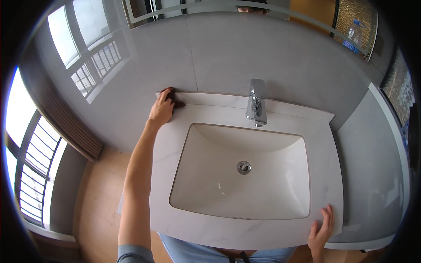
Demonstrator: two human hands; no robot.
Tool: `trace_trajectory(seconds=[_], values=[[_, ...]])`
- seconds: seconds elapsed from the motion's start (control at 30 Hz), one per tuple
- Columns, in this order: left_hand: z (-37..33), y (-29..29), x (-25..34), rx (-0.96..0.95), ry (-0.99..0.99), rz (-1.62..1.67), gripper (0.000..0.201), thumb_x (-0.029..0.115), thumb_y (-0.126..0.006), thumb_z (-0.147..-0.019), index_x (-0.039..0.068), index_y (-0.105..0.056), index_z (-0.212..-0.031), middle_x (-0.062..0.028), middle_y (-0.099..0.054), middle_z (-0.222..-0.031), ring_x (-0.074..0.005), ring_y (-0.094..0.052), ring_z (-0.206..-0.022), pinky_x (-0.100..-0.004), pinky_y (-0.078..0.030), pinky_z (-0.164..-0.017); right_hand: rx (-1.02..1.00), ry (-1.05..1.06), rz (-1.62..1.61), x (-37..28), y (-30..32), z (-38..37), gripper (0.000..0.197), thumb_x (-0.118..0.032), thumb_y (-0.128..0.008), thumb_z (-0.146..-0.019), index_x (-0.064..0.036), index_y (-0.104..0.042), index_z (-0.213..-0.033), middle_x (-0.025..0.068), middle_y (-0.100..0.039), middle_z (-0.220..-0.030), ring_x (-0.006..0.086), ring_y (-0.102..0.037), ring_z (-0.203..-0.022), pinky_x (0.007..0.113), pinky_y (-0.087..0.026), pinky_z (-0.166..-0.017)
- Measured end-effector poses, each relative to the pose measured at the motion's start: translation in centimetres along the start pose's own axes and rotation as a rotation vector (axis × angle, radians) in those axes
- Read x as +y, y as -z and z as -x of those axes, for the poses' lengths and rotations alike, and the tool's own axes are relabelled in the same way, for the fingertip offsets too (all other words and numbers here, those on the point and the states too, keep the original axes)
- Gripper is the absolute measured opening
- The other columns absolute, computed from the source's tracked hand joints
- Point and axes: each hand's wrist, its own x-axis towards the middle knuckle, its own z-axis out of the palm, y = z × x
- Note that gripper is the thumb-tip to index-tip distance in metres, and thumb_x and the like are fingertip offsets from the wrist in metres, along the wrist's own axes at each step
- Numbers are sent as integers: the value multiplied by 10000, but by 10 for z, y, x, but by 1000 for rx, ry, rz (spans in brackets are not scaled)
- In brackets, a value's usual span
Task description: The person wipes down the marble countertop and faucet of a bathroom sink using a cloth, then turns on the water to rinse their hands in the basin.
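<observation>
Gripping dark cloth [179, 104], left hand [162, 109] curled; right hand [322, 230] loosely spread, touching countertop [323, 175].

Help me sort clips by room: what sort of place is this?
Likely a washroom: a white basin set in a pale countertop, a chrome faucet behind it, and a mirror on the wall above.

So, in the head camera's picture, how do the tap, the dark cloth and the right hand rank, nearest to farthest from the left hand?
1. Dark cloth: against the left hand, at the counter's back left corner.
2. Tap: to the right, behind the basin.
3. Right hand: at the front right corner.
</observation>
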Motion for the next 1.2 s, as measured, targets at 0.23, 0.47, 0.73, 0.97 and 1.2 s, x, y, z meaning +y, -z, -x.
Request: trace_trajectory(seconds=[0.23,0.47,0.73,0.97,1.2], values=[[1,9,-36,-209,167,12,262,179,-557,-1011,-38,-704,-1002,-141,-405,-1540,-304,-421,-1403,-385,-384,-1162,-3,-21,23,1,4,1,466,-167,-581,-838,9,-575,-1270,262,-516,-1460,481,-440,-1387,559,-334,-1152],[33,1,-70,-91,443,276,372,227,-492,-1025,-60,-663,-1188,-235,-635,-1285,-418,-572,-1211,-458,-445,-1048,22,-10,0,2,-1,3,466,-107,-584,-807,13,-574,-1257,267,-520,-1451,486,-449,-1372,548,-335,-1152],[92,65,-1,-143,296,404,270,200,-525,-1005,4,-679,-1108,-246,-695,-1057,-462,-639,-985,-486,-506,-845,43,46,-35,3,-1,1,475,-66,-570,-819,24,-560,-1285,266,-515,-1455,477,-442,-1384,539,-342,-1142],[210,159,104,-219,60,607,294,-21,-557,-893,43,-654,-1163,-202,-679,-1181,-443,-628,-1109,-467,-456,-1073,17,46,-46,3,-2,3,474,-51,-572,-843,25,-541,-1309,254,-494,-1480,462,-437,-1396,524,-336,-1146],[312,240,203,-274,92,637,223,-54,-550,-798,-15,-650,-993,-177,-716,-1160,-396,-649,-1190,-527,-449,-1076,88,43,-68,12,-3,8,435,-28,-577,-882,2,-562,-1316,222,-511,-1478,425,-457,-1389,492,-370,-1133]])
